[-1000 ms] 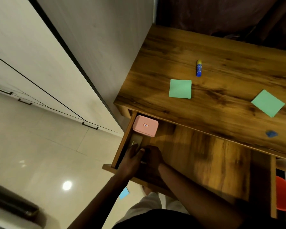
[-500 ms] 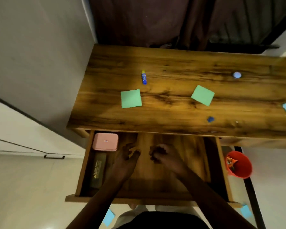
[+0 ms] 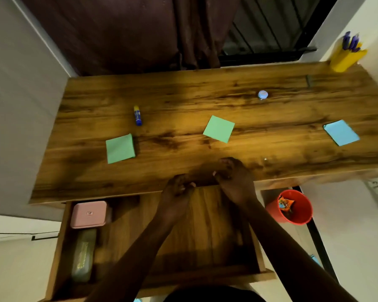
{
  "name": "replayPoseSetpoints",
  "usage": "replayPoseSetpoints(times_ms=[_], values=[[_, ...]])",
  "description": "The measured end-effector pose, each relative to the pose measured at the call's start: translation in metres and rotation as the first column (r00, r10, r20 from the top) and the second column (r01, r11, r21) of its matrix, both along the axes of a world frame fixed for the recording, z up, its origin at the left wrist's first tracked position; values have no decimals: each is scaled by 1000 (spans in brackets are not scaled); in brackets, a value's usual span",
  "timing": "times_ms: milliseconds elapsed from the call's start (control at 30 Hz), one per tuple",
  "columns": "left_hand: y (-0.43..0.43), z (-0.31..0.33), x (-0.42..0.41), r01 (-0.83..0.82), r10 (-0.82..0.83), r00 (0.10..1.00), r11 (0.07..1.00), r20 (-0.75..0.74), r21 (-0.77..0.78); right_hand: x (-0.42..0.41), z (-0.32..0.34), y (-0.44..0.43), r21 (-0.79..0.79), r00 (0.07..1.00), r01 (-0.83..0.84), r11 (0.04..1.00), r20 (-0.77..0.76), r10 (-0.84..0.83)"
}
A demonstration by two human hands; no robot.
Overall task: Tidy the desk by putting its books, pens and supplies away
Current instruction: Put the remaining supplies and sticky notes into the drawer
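1. We list the desk [image 3: 183, 94] as wood, dark-grained, with a low sheen.
2. We enter the drawer [image 3: 205, 236] as matching wood, duller inside.
3. We record the near green sheet [image 3: 120, 148], the far green sheet [image 3: 219, 128] and the blue sheet [image 3: 341, 132] as matt paper.
4. We note the glue stick [image 3: 137, 115] as glossy plastic.
5. We log the pink box [image 3: 88, 214] as smooth, satin plastic.
6. We mark the red bin [image 3: 301, 212] and the yellow cup [image 3: 345, 58] as smooth plastic.
7. We class the curtain [image 3: 118, 29] as dark, matt cloth.
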State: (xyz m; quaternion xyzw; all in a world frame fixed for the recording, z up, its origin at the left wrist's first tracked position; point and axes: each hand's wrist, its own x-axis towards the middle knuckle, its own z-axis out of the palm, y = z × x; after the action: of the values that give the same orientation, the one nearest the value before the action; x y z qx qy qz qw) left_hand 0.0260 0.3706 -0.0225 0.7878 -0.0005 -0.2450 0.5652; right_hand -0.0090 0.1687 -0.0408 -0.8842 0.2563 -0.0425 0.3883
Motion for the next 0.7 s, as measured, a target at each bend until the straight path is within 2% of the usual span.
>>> replayPoseSetpoints(times_ms=[67,200,300,400,467,600,700], values=[[-18,2,4,6,-6,1000,999,5,36,7,-2,-20,-97,999,-17,995,-29,14],[-38,2,14,-6,7,1000,998,-5,57,15,-10,-46,-193,971,-193,962,-180,158],[-42,0,21,-53,52,999,996,13,72,18,-20,-53,-254,956,-282,925,-152,250],[-39,1,40,-123,117,991,988,71,97,21,-24,-54,-185,957,-289,939,-45,286],[-32,3,64,-164,132,976,970,175,181,20,-24,-48,-61,960,-280,958,6,281],[-15,7,123,-272,150,912,917,381,292,16,-20,-25,102,951,-308,946,24,308],[1,8,171,-355,192,877,876,440,325,14,-12,-6,166,947,-322,932,57,316]])
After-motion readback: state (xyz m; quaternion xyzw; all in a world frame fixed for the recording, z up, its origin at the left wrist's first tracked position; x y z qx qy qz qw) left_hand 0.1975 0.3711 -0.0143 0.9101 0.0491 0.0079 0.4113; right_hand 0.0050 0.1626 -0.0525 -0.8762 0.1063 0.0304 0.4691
